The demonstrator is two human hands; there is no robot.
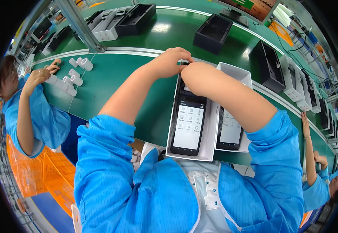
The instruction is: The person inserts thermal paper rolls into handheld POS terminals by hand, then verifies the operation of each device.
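A black handheld terminal [187,126] with a lit screen of icons lies in an open white box [206,145] in front of me. Over the box's far end, my left hand [171,62] has its fingers bent and thumb below them, closed around a dark part I cannot make out. My right hand [194,73] meets it there, wrist sharply bent; its fingers are hidden behind the hand and forearm. To the right, a second handheld terminal [230,132], screen also lit, sits in another white box [237,73], partly covered by my right forearm.
Black box trays [213,33] and white boxes [293,83] stand along the far green bench, with a monitor [250,7] behind. At left, a co-worker [37,105] handles white paper rolls [75,75]. Orange crates [56,174] stand below. Another person's arm [308,147] shows at right.
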